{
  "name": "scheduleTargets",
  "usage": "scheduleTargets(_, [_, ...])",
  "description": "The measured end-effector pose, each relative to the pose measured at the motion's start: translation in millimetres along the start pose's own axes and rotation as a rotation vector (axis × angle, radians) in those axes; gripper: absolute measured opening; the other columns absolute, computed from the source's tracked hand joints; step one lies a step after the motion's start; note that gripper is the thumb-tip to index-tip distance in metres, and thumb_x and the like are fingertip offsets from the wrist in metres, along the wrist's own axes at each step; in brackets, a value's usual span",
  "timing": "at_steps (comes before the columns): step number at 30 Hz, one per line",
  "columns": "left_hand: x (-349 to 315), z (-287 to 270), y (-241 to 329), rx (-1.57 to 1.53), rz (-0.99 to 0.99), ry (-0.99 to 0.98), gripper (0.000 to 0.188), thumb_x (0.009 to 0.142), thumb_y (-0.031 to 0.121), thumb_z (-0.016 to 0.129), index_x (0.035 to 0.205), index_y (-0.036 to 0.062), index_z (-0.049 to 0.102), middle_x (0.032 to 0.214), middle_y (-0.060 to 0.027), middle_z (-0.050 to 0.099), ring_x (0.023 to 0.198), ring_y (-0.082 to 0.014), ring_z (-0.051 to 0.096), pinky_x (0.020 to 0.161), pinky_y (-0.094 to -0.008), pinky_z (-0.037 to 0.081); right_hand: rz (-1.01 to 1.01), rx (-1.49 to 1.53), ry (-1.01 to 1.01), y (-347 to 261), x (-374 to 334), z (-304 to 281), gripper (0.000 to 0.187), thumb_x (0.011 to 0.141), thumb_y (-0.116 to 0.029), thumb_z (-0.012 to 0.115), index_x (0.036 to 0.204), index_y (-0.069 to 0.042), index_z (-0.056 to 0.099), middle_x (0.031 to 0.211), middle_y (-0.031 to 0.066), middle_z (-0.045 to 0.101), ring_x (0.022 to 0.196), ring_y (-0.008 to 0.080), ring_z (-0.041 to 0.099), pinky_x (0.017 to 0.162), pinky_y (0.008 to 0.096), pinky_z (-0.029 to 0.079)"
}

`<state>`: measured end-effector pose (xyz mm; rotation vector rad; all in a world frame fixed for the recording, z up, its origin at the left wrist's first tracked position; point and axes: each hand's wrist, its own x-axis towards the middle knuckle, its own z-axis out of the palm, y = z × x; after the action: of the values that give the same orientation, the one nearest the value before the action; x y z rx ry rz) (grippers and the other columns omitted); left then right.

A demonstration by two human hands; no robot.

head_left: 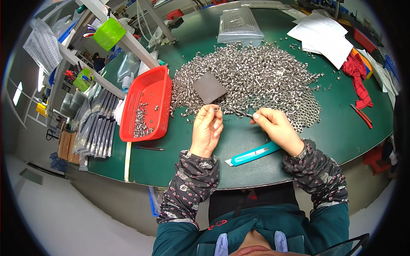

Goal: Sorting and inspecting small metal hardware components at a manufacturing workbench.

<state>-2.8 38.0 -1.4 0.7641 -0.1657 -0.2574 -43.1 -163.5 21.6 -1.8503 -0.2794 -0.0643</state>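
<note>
A small metal ring is pinched between the thumb and fingertips of my left hand. My right hand grips a dark twisted drill bit, its tip pointing left toward the ring. The two look slightly apart. Just beyond both hands spreads a large heap of small shiny metal rings. A dark square plate lies on the heap's left part. Below my right hand lies a turquoise utility knife with its blade out.
A red plastic basket with some metal rings stands left, near a pen. Bagged parts and white papers lie at the back. Red cloth and red-handled pliers are at right on the green table.
</note>
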Motion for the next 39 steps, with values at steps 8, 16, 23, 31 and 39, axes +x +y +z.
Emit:
scheduleTargets(8, [-1.4,2.0,0.4,0.122,-0.026,-0.022,0.014,0.09,0.015,0.045,0.094,0.0039,0.053,0.074,-0.0036,0.05,0.05,-0.0044,0.039,0.036,-0.0147,0.03,-0.581,-0.543,0.283,-6.8,-1.6,-1.1,0.012,0.07,-0.008,0.063,0.081,-0.005,0.06,0.059,0.0069,0.05,0.054,0.0232,0.05,0.05,0.0343,0.04])
scheduleTargets(16, [-2.0,3.5,-0.2,0.198,-0.063,-0.008,0.012,0.088,0.014,0.048,0.091,0.0031,0.054,0.07,-0.0026,0.051,0.05,-0.0036,0.039,0.036,-0.0144,0.03,-0.632,-0.647,0.256,-9.2,-3.2,-3.3,0.014,0.068,-0.009,0.065,0.081,-0.005,0.06,0.061,0.0053,0.048,0.057,0.0213,0.05,0.05,0.0323,0.041])
scheduleTargets(23, [-3.0,5.0,-1.3,0.275,-0.003,-0.017,0.011,0.087,0.013,0.052,0.09,0.0027,0.054,0.07,-0.0027,0.051,0.051,-0.0032,0.04,0.037,-0.0138,0.031,-0.599,-0.581,0.254,-5.1,-3.7,-1.2,0.012,0.069,-0.009,0.064,0.079,-0.004,0.06,0.061,0.0067,0.052,0.056,0.0219,0.052,0.05,0.0323,0.042])
scheduleTargets(31, [-5.6,7.4,-4.1,0.3,0.078,-0.013,0.012,0.087,0.013,0.052,0.091,0.0027,0.053,0.07,-0.0038,0.052,0.051,-0.0038,0.041,0.038,-0.0139,0.032,-0.386,-0.382,0.183,-3.6,-5.6,2.1,0.012,0.076,-0.012,0.061,0.079,0.0,0.062,0.061,0.0107,0.056,0.053,0.021,0.054,0.052,0.0296,0.042])
scheduleTargets(39, [-6.4,9.5,-7.4,0.321,0.154,0.009,0.012,0.086,0.013,0.052,0.091,0.0024,0.053,0.071,-0.0041,0.052,0.051,-0.0038,0.041,0.039,-0.0142,0.032,-0.026,-0.002,0.046,-1.3,-7.0,6.6,0.021,0.083,-0.019,0.054,0.08,0.0,0.064,0.057,0.0032,0.056,0.051,0.0074,0.047,0.049,0.0246,0.039])
